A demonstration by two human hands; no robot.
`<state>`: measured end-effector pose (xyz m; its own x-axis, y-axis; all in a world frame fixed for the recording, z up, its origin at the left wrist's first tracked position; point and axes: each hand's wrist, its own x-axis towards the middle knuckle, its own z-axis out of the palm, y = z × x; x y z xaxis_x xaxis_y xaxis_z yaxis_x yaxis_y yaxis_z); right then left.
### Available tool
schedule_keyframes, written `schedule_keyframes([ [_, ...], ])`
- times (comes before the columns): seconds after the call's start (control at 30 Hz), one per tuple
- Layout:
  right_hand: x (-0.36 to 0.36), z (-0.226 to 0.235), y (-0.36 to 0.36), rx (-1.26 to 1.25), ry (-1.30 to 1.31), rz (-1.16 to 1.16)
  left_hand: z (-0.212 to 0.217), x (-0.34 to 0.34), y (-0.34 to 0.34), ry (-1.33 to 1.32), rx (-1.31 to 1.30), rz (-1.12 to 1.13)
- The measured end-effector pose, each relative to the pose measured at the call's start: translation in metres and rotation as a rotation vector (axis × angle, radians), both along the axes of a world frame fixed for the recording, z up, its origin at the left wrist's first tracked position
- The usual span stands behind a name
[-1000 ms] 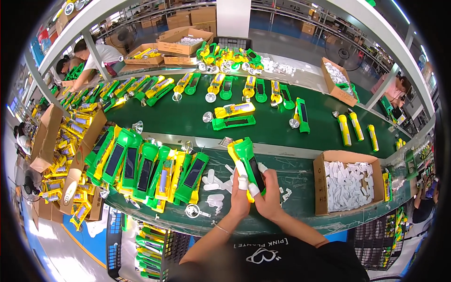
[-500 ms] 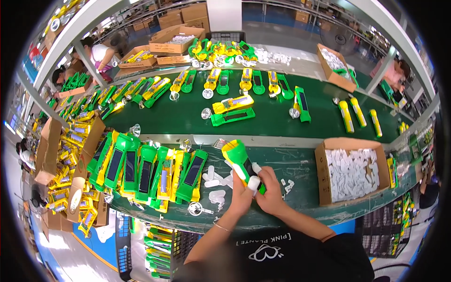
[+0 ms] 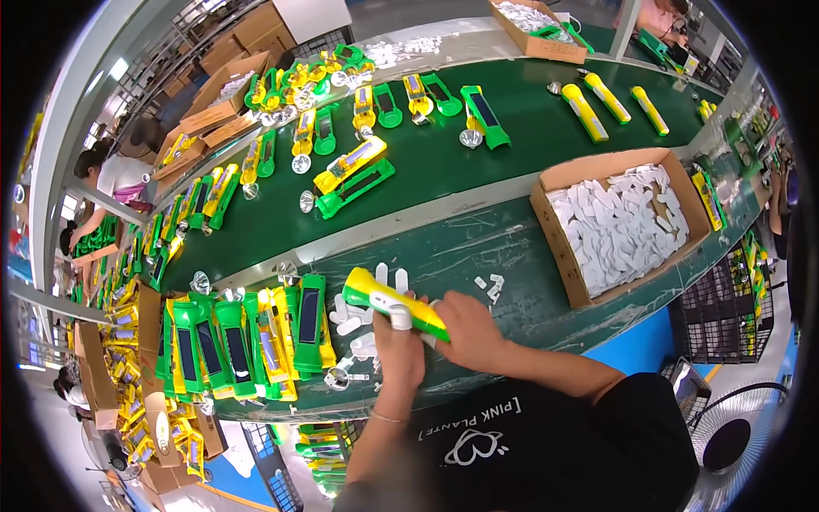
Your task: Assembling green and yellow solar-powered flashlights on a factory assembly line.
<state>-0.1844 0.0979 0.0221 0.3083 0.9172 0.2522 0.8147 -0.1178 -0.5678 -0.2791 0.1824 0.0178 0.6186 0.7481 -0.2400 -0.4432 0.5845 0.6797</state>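
Observation:
Both my hands hold a yellow-and-green flashlight, its wide head toward the left and its tail slanting down to the right. Its yellow side with a white switch strip faces up. My left hand is wrapped under the middle, its thumb in a white finger cover over the body. Around the tail end closes my right hand. White oval plastic pieces lie just left of the flashlight. A loose round reflector rests below them near the bench edge.
Half-assembled flashlights stand packed in a row at the left. A cardboard box of white pieces sits at the right. Beyond runs a green conveyor belt carrying more flashlights. A fan stands at lower right; people work farther off.
My view has swung round to the right. The flashlight has been turned from head-up with its dark panel showing to lying slanted with its yellow switch side up. Both hands still hold it.

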Motion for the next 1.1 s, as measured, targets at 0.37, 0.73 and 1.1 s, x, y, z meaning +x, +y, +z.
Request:
schedule_keyframes([
  [0.37,0.093,-0.007,0.002,-0.19,-0.365,-0.06,0.004,0.004,-0.004,-0.041,-0.017,-0.223],
  [0.73,0.054,0.028,0.001,0.309,0.895,0.472,0.017,0.009,-0.021,0.12,0.121,-0.281],
  [1.1,0.052,0.029,-0.011,0.468,0.839,0.337,0.034,0.013,-0.032,0.24,0.356,-0.341],
])
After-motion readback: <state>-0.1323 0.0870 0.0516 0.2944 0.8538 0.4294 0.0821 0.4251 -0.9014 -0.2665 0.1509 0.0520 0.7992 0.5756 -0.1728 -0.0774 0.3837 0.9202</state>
